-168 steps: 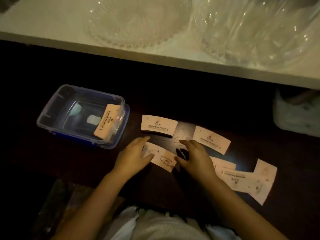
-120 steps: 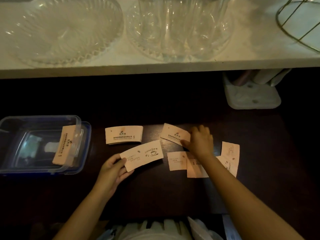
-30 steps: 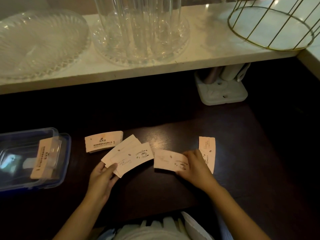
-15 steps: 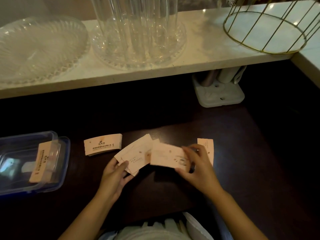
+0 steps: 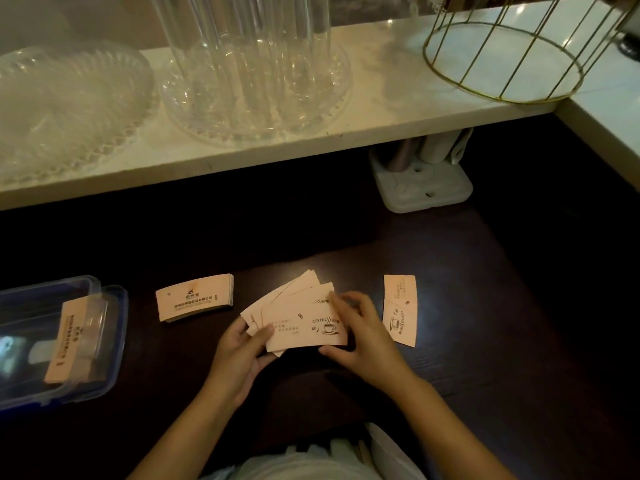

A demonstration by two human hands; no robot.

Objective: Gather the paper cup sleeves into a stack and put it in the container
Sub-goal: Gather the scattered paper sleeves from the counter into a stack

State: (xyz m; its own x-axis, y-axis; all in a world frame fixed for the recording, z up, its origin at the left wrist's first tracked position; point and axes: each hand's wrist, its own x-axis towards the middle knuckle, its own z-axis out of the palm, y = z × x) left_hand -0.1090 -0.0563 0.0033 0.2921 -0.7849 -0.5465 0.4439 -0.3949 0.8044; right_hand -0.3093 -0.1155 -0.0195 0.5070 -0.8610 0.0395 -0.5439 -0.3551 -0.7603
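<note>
Both hands hold a fan of thin, flat, pale pink paper cup sleeves point(image 5: 304, 323) just above the dark brown wooden table point(image 5: 485, 358). The left hand point(image 5: 239, 355) pinches the fan's left end, thumb on top. The right hand point(image 5: 363, 337) grips the right end, fingers curled around the edge. The top sleeve shows a small drawn cup and the word "COFFEE". One more flat pink sleeve point(image 5: 400, 310) with the same cup drawing lies on the table just right of the right hand. A small neat pile of pink sleeves point(image 5: 194, 301) with dark printed writing, too small to read, lies to the left of the fan. Further left sits a clear plastic box with a blue rim point(image 5: 114, 341), and a bundle of sleeves point(image 5: 71, 341) leans inside it. Behind the table runs a smooth white stone shelf point(image 5: 381, 98). On it stand a bumpy clear glass plate point(image 5: 69, 105), tall clear glass tubes on a dish point(image 5: 249, 64), and a round gold wire basket point(image 5: 512, 53). A grey plastic holder point(image 5: 422, 181) sits under the shelf.
</note>
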